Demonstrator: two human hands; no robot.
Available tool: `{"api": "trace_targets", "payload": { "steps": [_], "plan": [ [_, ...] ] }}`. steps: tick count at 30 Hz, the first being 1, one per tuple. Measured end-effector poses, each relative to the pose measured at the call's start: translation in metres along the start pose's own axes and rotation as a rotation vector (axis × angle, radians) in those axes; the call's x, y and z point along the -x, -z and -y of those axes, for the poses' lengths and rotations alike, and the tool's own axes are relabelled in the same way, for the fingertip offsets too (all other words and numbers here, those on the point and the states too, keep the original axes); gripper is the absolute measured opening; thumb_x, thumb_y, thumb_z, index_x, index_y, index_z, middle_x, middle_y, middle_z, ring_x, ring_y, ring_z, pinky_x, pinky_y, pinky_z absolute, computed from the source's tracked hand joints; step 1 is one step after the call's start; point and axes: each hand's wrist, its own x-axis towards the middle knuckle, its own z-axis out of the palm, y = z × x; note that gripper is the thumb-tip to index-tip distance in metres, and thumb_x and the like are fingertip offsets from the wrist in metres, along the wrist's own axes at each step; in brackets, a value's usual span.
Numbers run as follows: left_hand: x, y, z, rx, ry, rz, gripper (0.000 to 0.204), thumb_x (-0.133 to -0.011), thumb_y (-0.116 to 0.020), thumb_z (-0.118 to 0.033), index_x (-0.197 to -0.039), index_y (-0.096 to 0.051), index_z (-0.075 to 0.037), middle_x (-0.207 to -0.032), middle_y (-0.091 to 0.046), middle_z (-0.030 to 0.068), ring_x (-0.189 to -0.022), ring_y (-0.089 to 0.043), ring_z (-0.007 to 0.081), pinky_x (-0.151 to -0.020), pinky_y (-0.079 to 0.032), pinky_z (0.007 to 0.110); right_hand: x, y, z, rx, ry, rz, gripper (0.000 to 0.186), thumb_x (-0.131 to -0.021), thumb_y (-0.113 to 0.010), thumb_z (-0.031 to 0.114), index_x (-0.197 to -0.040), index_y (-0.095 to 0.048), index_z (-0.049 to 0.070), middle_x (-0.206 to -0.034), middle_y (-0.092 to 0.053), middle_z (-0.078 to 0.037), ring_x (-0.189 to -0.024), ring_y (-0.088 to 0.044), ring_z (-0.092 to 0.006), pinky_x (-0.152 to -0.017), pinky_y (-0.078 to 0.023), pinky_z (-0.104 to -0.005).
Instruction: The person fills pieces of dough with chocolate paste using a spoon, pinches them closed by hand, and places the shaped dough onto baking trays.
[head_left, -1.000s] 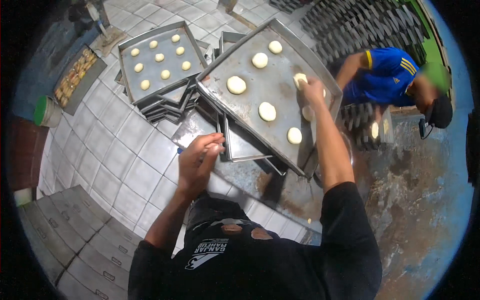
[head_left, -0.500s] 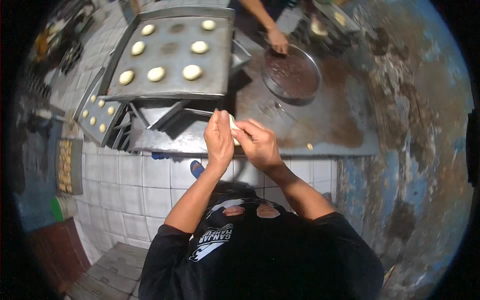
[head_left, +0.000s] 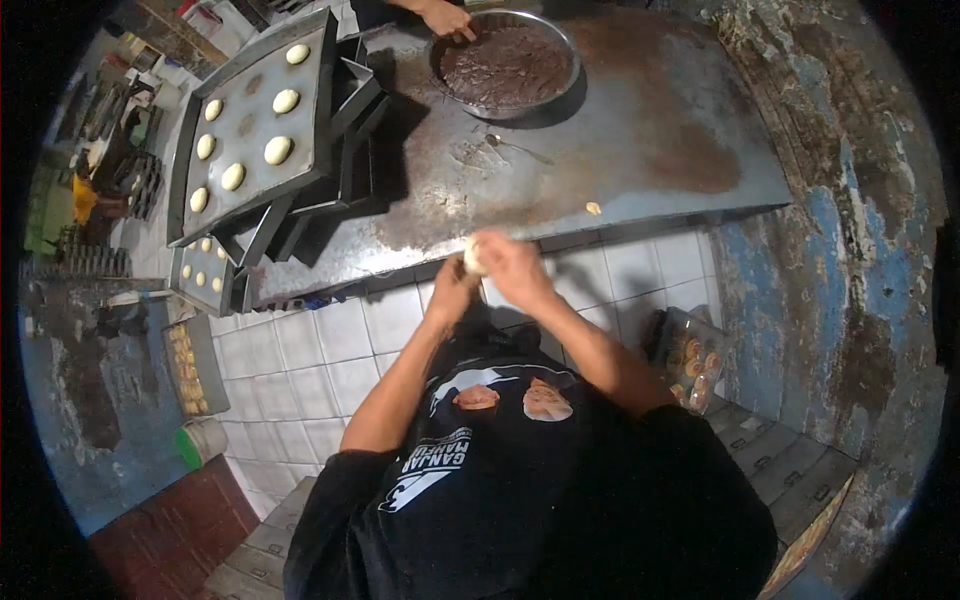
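A pale dough ball (head_left: 475,257) is held up between my two hands, just off the front edge of the metal table (head_left: 640,130). From below and to its left, my left hand (head_left: 455,293) closes its fingers on it. My right hand (head_left: 515,272), smeared a little by motion, bends its fingers over the dough's right side. Part of the dough is hidden by the fingers. Several smooth dough balls (head_left: 278,151) sit spaced out in rows on the upper baking tray (head_left: 255,125) at the left.
Farther back stands a round metal bowl (head_left: 572,75) of dark brown paste, with another person's hand (head_left: 448,18) at its rim. A spoon (head_left: 520,150) and a dough scrap (head_left: 593,208) lie on the table. A lower tray (head_left: 190,265) and a clear tub of baked pieces (head_left: 692,360) flank me.
My view has swung right, so the trays now appear farther left and the bowl higher up. Both hands stay on the dough; the right one has shifted over its upper side.
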Motion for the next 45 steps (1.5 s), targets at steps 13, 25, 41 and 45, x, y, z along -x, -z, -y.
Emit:
{"api": "trace_targets", "payload": {
  "steps": [13,25,41,45],
  "plan": [
    [-0.128,0.044,-0.072,-0.023,-0.284,0.033,0.086,-0.085,-0.077,0.001,-0.155,-0.028,-0.01,-0.117,-0.071,0.0101,-0.108,-0.068,0.0209,-0.1,-0.051,0.034,-0.229,0.038,-0.176,1.091,0.152,-0.072,0.023,-0.093,-0.064,0.014,-0.109,-0.067,-0.001,-0.105,-0.069,-0.018,-0.104,-0.066,-0.0352,-0.085,-0.053,-0.0461],
    [-0.254,0.102,-0.136,-0.259,-0.383,-0.121,0.045,-0.08,-0.084,-0.004,-0.121,-0.065,-0.004,-0.122,-0.068,0.0098,-0.111,-0.066,0.0175,-0.096,-0.054,0.031,-0.387,0.046,-0.046,0.897,0.123,0.247,0.019,-0.094,-0.06,0.017,-0.09,-0.071,0.002,-0.092,-0.073,-0.021,-0.082,-0.072,-0.0371,-0.076,-0.057,-0.044],
    [-0.305,0.058,-0.179,-0.436,-0.338,-0.323,0.05,-0.086,-0.073,-0.009,-0.128,-0.047,-0.005,-0.104,-0.068,0.0283,-0.097,-0.067,0.05,-0.082,-0.053,0.054,-0.286,0.015,-0.003,0.671,0.256,0.054,0.03,-0.097,-0.063,0.013,-0.125,-0.066,0.003,-0.085,-0.065,-0.016,-0.075,-0.068,-0.0354,-0.062,-0.054,-0.0452],
    [-0.285,0.068,-0.131,-0.729,-0.341,-0.343,0.042,-0.087,-0.068,-0.008,-0.126,-0.053,-0.008,-0.105,-0.07,0.0244,-0.094,-0.068,0.0497,-0.079,-0.053,0.054,-0.22,0.035,-0.015,0.709,0.293,0.126,0.026,-0.096,-0.066,0.014,-0.119,-0.069,0.003,-0.086,-0.066,-0.016,-0.071,-0.068,-0.036,-0.062,-0.054,-0.0437]
  ]
}}
